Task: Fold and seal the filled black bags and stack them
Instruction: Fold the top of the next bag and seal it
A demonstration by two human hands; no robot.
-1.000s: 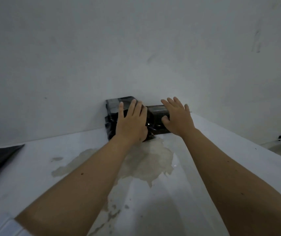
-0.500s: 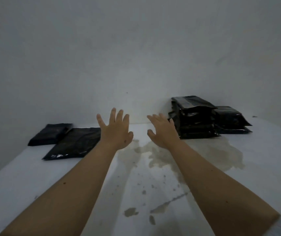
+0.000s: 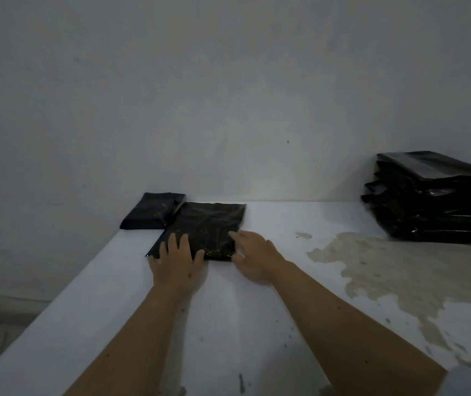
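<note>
A flat filled black bag (image 3: pixel 208 224) lies on the white table (image 3: pixel 228 324) near the wall. My left hand (image 3: pixel 178 262) rests with spread fingers on its near left corner. My right hand (image 3: pixel 253 257) touches its near right edge, index finger stretched onto the bag, thumb at the bag's edge. A second, smaller black bag (image 3: pixel 153 211) lies just behind and to the left, at the table's corner. A stack of several sealed black bags (image 3: pixel 428 198) stands against the wall at the far right.
The wall runs along the table's back edge. The table's left edge drops to the floor (image 3: pixel 2 324). A large brownish stain of worn paint (image 3: pixel 394 275) covers the table's right part.
My hands left the stack of bags and swung left. The view turned with them. Both hands now lie on the flat black bag, which was out of reach before.
</note>
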